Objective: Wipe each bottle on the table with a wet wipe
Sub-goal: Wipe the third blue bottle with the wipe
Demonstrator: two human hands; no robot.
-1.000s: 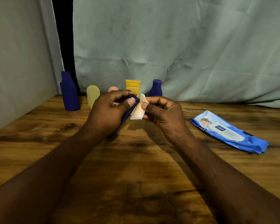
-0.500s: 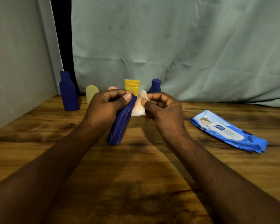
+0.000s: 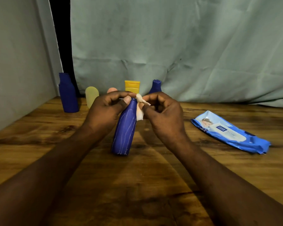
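On wooden table [image 3: 39, 144], blue bottle [image 3: 124, 132] leans neck-away, left grip [image 3: 104, 111] clasping it, right grip [image 3: 165, 116] pinching wipe [image 3: 140, 111].

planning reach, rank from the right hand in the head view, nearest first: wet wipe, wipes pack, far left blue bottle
1. wet wipe, pinched in the right hand.
2. wipes pack, on the table to its right.
3. far left blue bottle, standing at the back left.

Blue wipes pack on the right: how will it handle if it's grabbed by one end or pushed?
Likely floppy: the wipes pack is a soft film pouch with crinkled ends, so it would probably sag if lifted by one end. It lies flat on the table, so a push should slide it rather than roll or tip it. The glossy film may be somewhat slippery to pinch.
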